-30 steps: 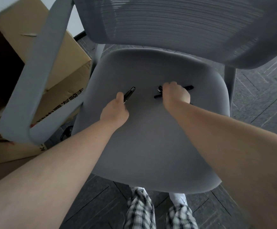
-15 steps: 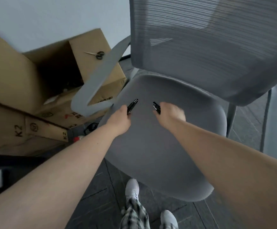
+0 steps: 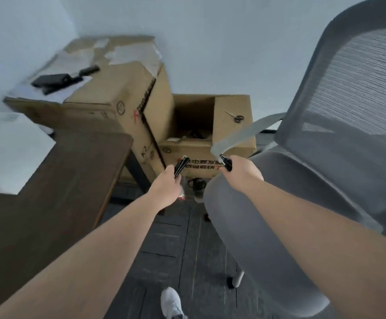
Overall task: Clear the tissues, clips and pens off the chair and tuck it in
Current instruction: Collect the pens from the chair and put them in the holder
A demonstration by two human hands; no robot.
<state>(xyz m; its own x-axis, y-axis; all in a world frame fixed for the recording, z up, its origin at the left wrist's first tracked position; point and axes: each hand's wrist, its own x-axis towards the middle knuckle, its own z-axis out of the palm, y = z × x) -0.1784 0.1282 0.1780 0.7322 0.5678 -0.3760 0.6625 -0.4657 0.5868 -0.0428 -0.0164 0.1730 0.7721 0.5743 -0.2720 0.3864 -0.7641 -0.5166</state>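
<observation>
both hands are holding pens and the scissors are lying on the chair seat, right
Not quite. In the head view the scissors lie on a flap of the open cardboard box, not on the chair seat. The left hand and right hand do hold dark pens.

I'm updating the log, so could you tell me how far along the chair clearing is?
The chair seat looks bare where visible. Left hand grips black pens; right hand holds black items, likely pens. Left: setting these down, perhaps on the desk, and tucking the chair in.
</observation>
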